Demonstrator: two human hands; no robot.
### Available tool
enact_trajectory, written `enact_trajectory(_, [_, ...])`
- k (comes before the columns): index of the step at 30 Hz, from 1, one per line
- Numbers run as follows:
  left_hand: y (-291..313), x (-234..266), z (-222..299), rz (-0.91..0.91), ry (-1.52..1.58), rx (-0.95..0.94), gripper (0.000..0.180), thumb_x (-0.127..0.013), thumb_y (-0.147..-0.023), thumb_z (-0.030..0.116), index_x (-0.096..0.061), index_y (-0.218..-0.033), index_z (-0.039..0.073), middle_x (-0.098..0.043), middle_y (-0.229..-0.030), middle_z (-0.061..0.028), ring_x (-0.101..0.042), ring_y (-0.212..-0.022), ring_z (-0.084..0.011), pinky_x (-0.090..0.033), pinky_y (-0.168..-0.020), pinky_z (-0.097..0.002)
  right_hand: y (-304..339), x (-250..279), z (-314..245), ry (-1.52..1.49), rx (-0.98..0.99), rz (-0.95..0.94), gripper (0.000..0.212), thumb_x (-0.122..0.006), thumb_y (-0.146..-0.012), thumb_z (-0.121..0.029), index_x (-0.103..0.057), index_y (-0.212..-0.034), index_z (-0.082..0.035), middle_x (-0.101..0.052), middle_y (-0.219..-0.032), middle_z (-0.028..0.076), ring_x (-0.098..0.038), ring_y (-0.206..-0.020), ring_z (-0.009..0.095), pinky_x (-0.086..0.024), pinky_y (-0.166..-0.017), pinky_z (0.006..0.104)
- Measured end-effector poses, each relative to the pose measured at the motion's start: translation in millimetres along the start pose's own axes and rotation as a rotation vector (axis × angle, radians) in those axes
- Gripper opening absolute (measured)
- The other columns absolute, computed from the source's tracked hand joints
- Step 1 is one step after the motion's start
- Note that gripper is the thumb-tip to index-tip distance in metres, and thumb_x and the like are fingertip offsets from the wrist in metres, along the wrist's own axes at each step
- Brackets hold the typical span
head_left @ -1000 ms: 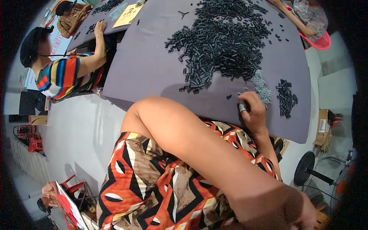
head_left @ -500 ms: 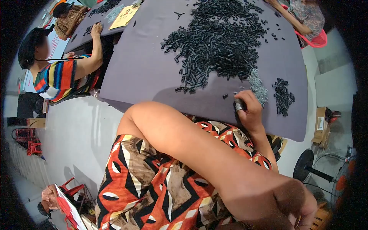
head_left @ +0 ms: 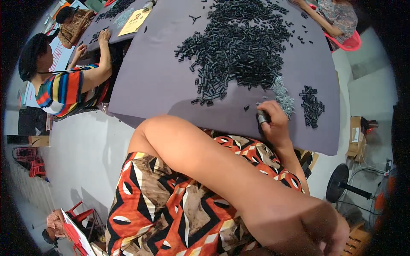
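My right hand point(head_left: 274, 123) rests at the near edge of the grey-covered table, its fingers curled in. A grey band wraps one digit, and something dark shows between the fingers; I cannot make it out. A single small black cylindrical piece point(head_left: 246, 107) lies just left of this hand. Small pale, clear-looking pieces point(head_left: 283, 99) are heaped right behind it. My left arm crosses in front of my body, with my left hand point(head_left: 335, 232) low at the right. That hand is shaded and partly cut off by the lower edge, so its fingers are unclear.
A large pile of black pieces point(head_left: 239, 51) spreads over the table point(head_left: 149, 72). A smaller black pile point(head_left: 312, 106) lies to the right. One co-worker point(head_left: 64, 81) sits at the left, another point(head_left: 337, 19) at the far right. A black fan point(head_left: 339, 183) stands at lower right.
The view has shifted slightly. My right hand stays curled at the same spot by the pale heap. The left co-worker's other hand has risen towards the table edge.
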State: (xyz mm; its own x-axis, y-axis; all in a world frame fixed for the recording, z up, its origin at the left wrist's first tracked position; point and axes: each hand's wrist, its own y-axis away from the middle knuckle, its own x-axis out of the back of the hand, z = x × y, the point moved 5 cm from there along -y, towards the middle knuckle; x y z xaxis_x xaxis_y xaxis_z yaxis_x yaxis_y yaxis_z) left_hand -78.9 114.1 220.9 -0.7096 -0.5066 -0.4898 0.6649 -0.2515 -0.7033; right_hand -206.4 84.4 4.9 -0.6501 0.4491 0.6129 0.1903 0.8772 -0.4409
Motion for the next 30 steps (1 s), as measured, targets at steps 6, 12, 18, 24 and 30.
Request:
enact_trajectory(6, [5.3, 2.0, 2.1, -0.008, 0.095, 0.129, 0.02, -0.05, -0.102, 0.014, -0.058, -0.105, -0.004, -0.059, -0.085, -0.0068, -0.054, -0.065, -0.0117, -0.044, -0.057, -0.0266, -1.5, -0.7, -1.6, 0.013, 0.02, -0.012, 0.031, -0.058, -0.069, 0.006, -0.059, -0.099, -0.002, -0.06, -0.097, 0.017, -0.061, -0.092, 0.038, -0.05, -0.081, 0.0414])
enact_trajectory(12, [7.6, 2.6, 6.6, -0.004, 0.059, 0.136, 0.021, -0.05, -0.103, 0.016, -0.057, -0.104, -0.004, -0.06, -0.082, -0.0063, -0.054, -0.064, -0.0118, -0.045, -0.057, -0.0266, -0.9, 0.5, -2.8, 0.016, 0.009, -0.005, 0.031, -0.058, -0.068, 0.007, -0.059, -0.098, -0.002, -0.06, -0.097, 0.017, -0.061, -0.092, 0.038, -0.05, -0.081, 0.0414])
enact_trajectory(18, [2.8, 7.9, 9.5, 0.085, 0.212, 0.382, 0.022, -0.051, -0.103, 0.017, -0.057, -0.105, -0.005, -0.059, -0.085, -0.0071, -0.056, -0.07, -0.0131, -0.047, -0.063, -0.0274, -2.3, 1.3, -5.7, 0.035, 0.019, -0.008, 0.03, -0.059, -0.069, 0.007, -0.059, -0.098, -0.002, -0.06, -0.097, 0.017, -0.061, -0.093, 0.038, -0.05, -0.082, 0.0412])
enact_trajectory(24, [14.0, 5.4, 1.8, 0.212, 0.634, 0.953, 0.022, -0.053, -0.102, 0.016, -0.057, -0.106, -0.005, -0.06, -0.087, -0.0079, -0.056, -0.073, -0.0135, -0.048, -0.066, -0.0275, -1.8, 2.7, -4.9, 0.044, 0.023, -0.002, 0.03, -0.059, -0.069, 0.007, -0.059, -0.098, -0.002, -0.06, -0.097, 0.016, -0.062, -0.093, 0.037, -0.05, -0.082, 0.0411])
enact_trajectory(30, [13.9, 7.0, 5.2, -0.004, 0.074, 0.162, 0.024, -0.052, -0.103, 0.017, -0.056, -0.107, -0.006, -0.061, -0.088, -0.0082, -0.057, -0.074, -0.0119, -0.048, -0.065, -0.0269, -1.5, 0.2, -4.3, 0.046, 0.035, -0.004, 0.031, -0.058, -0.068, 0.007, -0.059, -0.098, -0.002, -0.061, -0.097, 0.016, -0.062, -0.093, 0.037, -0.05, -0.083, 0.0413])
